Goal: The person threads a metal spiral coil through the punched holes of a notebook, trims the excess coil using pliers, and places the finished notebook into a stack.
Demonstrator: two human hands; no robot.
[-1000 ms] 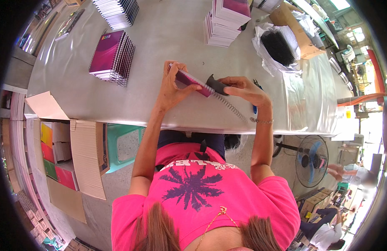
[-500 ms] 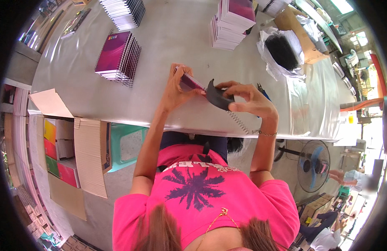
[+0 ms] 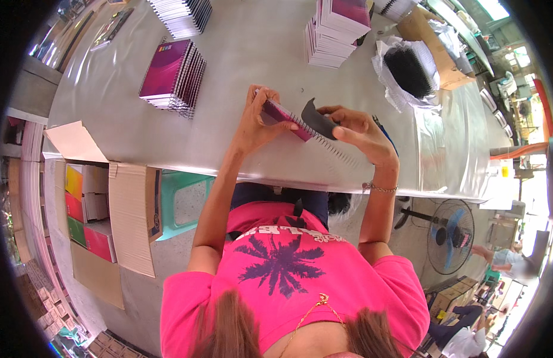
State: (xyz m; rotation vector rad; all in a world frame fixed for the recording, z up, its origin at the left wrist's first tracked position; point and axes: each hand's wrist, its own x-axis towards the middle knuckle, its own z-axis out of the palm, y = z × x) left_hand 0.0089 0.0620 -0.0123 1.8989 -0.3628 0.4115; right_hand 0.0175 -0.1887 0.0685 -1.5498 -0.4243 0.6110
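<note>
My left hand (image 3: 252, 126) is closed round a small purple notebook (image 3: 277, 113), holding it tilted above the table with the thumb along its near side. A thin wire spiral coil (image 3: 336, 148) runs along the notebook's edge, its loose end sticking out to the right and blurred at the tip. My right hand (image 3: 365, 136) pinches a curved black piece (image 3: 317, 121), like a bent strip, between thumb and fingers. That piece lies right at the coil, beside the notebook's edge; whether it touches is hard to see. A blue-and-black handled tool (image 3: 384, 132) lies behind my right wrist, partly hidden.
Coil-bound purple notebooks (image 3: 169, 74) are stacked at the left, another bound stack (image 3: 184, 15) beyond. Unbound stacks (image 3: 330, 42) stand at the far middle. Black coils (image 3: 408, 71) lie in plastic wrap beside a cardboard box (image 3: 452, 74). A fan (image 3: 449, 235) stands right of the table.
More of the coil now runs along the notebook's edge, and its loose end has risen. The black piece has shifted slightly with my right hand and changed angle. My left hand keeps its hold.
</note>
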